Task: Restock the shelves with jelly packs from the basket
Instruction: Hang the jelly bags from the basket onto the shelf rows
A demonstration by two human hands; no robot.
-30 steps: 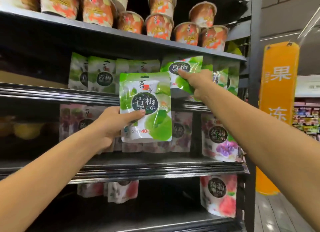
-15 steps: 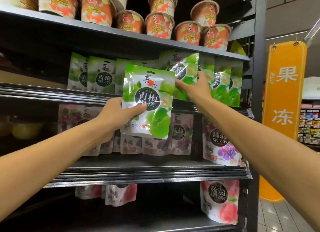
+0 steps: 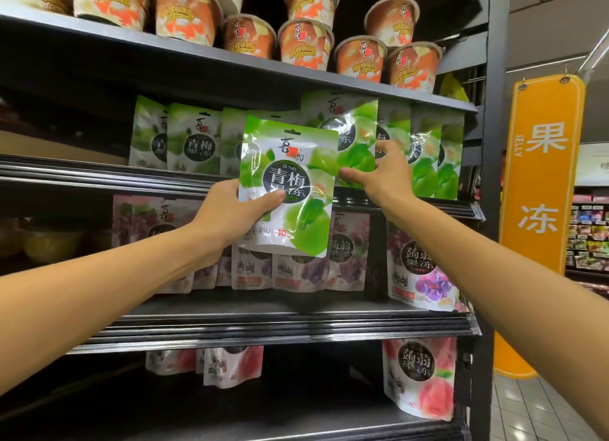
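Left hand [image 3: 230, 216]: grips the front pack [image 3: 290, 190] at its lower left side, thumb across the face, fingers behind.
Front pack: green, upright with a slight tilt, held in the air before the front edge of the second shelf [image 3: 82, 173]; it covers the lower left of the rear pack [image 3: 346, 127].
Right hand [image 3: 384, 177]: pinches the rear pack low down, thumb on the face, fingers at its right side.
Rear pack: green, upright, over the second shelf's front edge, its top just under the top shelf [image 3: 131, 45]; hand and front pack hide its base, so I cannot tell if it rests on the shelf.
Hands: apart, each clamped on its own pack.
Green row [image 3: 194, 140]: like packs stand along the second shelf from its middle to its right end.
Cups [image 3: 306, 45]: orange, stacked along the top shelf's front edge.
Purple packs [image 3: 418, 262]: on the third shelf [image 3: 263, 325], one at its right front corner.
Pink packs [image 3: 418, 374]: on the bottom shelf [image 3: 296, 421], one at its right end.
Sign [image 3: 540, 210]: orange, hanging right of the shelf post.
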